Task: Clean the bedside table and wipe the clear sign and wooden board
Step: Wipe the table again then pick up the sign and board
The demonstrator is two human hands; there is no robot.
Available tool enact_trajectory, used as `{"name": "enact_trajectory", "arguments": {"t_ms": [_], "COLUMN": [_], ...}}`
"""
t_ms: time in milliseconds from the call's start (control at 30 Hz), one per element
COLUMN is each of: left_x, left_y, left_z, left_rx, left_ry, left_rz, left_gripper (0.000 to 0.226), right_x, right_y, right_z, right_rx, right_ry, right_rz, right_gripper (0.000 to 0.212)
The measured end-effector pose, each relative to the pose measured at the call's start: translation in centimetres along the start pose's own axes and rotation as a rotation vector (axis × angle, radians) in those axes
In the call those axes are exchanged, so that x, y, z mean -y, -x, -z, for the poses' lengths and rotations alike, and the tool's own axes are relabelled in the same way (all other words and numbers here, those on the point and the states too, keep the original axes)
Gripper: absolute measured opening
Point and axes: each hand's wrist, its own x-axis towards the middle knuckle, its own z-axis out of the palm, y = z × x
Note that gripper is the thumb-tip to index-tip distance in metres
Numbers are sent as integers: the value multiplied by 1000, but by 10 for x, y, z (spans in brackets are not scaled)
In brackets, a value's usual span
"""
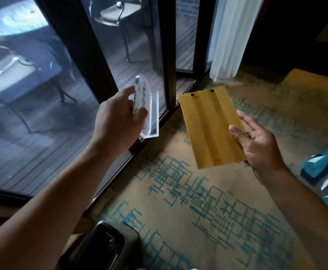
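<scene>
Two bare hands hold the task's items above a tan carpet (207, 201) with teal line patterns, beside a dark-framed glass door (93, 61): the left hand (118, 121) pinches the clear acrylic sign (148, 112) between thumb and fingers, while the right hand (260, 147) grips the wooden board (211, 129) by its lower right edge, thumb on top. No cloth or bedside table is in view. Wiping well likely means setting one item down first, then steadying the other by its edges so fingers leave no smears on the clear face.

Patterned carpet (198, 211), glass door (120, 45), curtain (231, 36)
</scene>
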Motion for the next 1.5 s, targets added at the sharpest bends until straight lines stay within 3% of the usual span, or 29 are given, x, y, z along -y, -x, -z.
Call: {"name": "enact_trajectory", "arguments": {"t_ms": [200,367,633,767,967,1233,1333,1500], "left_x": [-90,-148,-198,-214,-195,-112,-84,-53], "left_y": [-25,-25,5,25,55,110,137,181], "left_z": [61,103,156,181,233,305,335,367], "left_rx": [-24,-67,-42,-75,-118,-329,-386,-451], "left_ry": [57,63,33,13,52,146,125,364], "left_rz": [-68,-125,-130,-187,-76,101,179,337], "left_gripper": [55,53,43,51,51,37,20,9], "right_x": [96,170,255,284,301,320,321,314], "right_y": [6,20,36,41,55,91,109,138], "right_z": [34,69,102,93,46,-61,-101,-160], "right_rx": [-33,-66,-23,9,126,323,382,502], "right_ry": [49,115,109,35,1,-38,-47,-55], "right_rz": [80,111,183,181,193,202,208,165], "right_gripper": [58,48,43,44,42,37,40,41]}}
